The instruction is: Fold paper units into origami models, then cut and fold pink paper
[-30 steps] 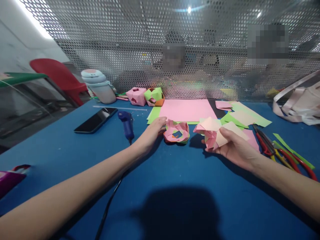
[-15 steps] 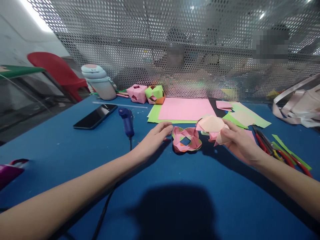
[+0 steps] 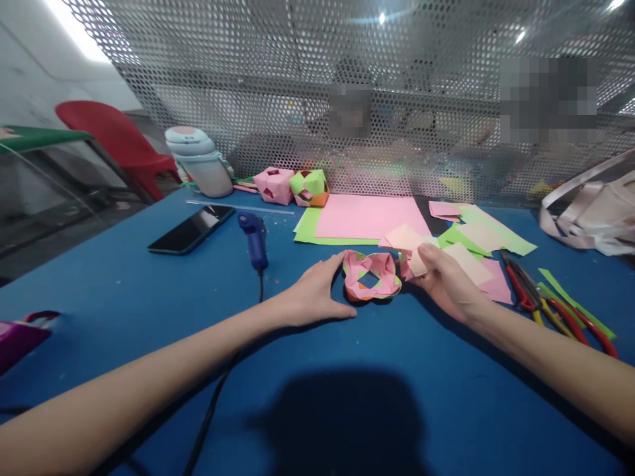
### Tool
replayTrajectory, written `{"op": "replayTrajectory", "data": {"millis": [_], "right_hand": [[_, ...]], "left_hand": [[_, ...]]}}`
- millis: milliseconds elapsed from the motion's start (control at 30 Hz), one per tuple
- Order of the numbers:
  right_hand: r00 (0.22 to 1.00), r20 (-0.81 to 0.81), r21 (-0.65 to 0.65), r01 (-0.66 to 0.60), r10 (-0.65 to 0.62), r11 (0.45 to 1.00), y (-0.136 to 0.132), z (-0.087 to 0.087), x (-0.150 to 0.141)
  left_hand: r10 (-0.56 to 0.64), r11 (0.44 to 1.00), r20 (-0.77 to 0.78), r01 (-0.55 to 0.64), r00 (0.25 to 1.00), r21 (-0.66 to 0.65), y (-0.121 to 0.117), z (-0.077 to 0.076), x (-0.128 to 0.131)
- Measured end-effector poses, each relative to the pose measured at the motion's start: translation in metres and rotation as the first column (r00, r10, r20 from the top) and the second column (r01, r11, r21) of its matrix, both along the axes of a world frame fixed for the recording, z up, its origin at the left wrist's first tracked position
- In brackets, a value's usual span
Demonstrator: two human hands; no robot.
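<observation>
A folded paper ring [image 3: 358,289], pink inside with green and orange edges, rests on the blue table with a diamond-shaped opening in its middle. Spread around its left side is my left hand [image 3: 312,294], thumb and fingers apart, fingertips at the ring's edge. My right hand [image 3: 444,274] pinches a folded pink and cream paper piece [image 3: 404,239] just right of the ring. Whether that piece touches the ring I cannot tell. Cream and pink paper squares [image 3: 497,284] lie beneath and beside the right wrist.
Pliers and scissors [image 3: 533,291] lie at right beside green strips [image 3: 565,294]. A blue hot glue gun [image 3: 255,244] and phone [image 3: 191,229] sit at left. Behind are pink sheets [image 3: 367,215], finished paper shapes [image 3: 274,185], a bottle [image 3: 201,165] and a perforated metal panel [image 3: 268,79].
My left hand has opened wider, its thumb now lower, near the ring's front. My right hand has moved left with the folded paper piece, closer to the ring, uncovering paper squares.
</observation>
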State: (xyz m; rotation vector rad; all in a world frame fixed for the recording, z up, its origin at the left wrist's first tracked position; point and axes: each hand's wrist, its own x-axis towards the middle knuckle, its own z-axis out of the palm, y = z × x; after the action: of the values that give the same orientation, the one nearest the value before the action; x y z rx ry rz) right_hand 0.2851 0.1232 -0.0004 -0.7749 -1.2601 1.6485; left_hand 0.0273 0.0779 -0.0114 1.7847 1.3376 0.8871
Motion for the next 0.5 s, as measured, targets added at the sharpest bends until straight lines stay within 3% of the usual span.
{"op": "replayTrajectory", "data": {"millis": [67,133,367,500], "right_hand": [[1.000,-0.021,-0.016,-0.001,0.000,1.000,0.000,-0.003,-0.002],[0.999,-0.044,-0.022,0.006,-0.007,1.000,-0.001,-0.005,-0.003],[0.999,-0.035,0.015,0.028,-0.028,0.999,-0.009,-0.004,0.002],[0.999,-0.008,0.037,0.033,-0.033,0.999,-0.017,-0.004,0.008]], "left_hand": [[-0.034,0.998,-0.115,0.039,0.993,0.040,0.004,-0.003,0.002],[-0.067,0.994,-0.122,0.077,0.990,0.079,0.004,-0.003,0.004],[-0.148,0.984,0.044,0.143,0.988,0.109,-0.012,0.003,0.013],[-0.172,0.985,0.210,0.169,0.962,0.032,-0.019,-0.001,0.019]]}}
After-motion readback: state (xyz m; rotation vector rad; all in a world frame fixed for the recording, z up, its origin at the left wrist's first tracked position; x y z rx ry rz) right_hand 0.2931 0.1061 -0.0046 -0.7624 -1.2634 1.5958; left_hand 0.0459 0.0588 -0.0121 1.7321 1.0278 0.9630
